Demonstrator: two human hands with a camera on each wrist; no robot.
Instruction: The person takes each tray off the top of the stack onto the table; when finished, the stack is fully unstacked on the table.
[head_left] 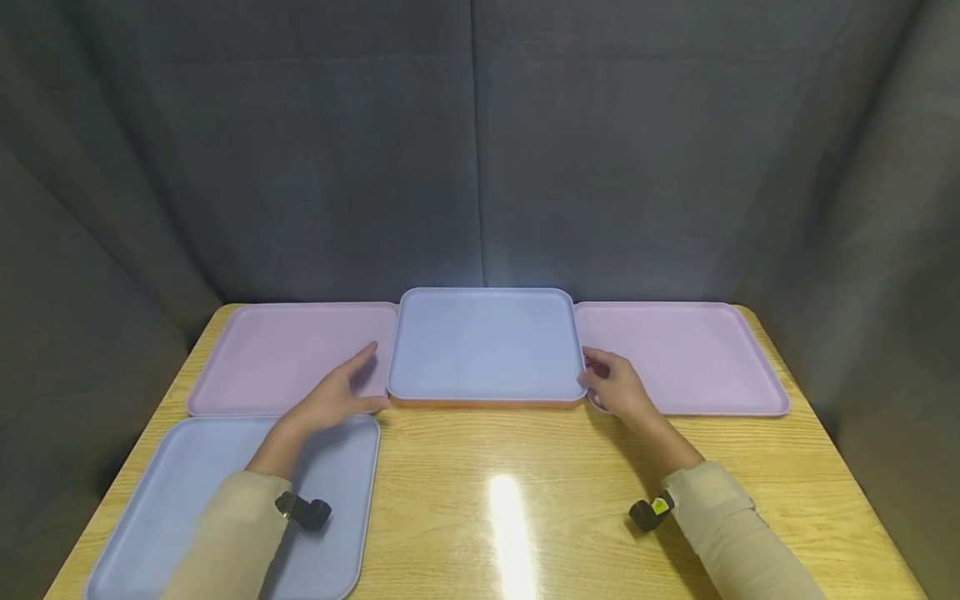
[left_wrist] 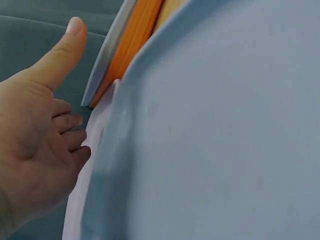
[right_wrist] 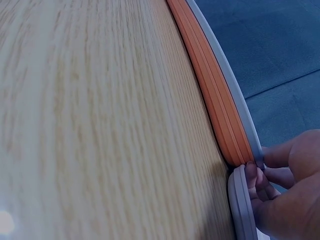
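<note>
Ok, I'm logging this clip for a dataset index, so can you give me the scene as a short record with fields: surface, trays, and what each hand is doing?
surface: light wooden table
centre stack: blue plastic tray on top of orange trays
side trays: left pink plastic tray; right pink plastic tray
near tray: second blue plastic tray, front left
left hand: open, fingers straight, beside the stack's left edge
right hand: fingers curled at the stack's right corner; grip unclear
</note>
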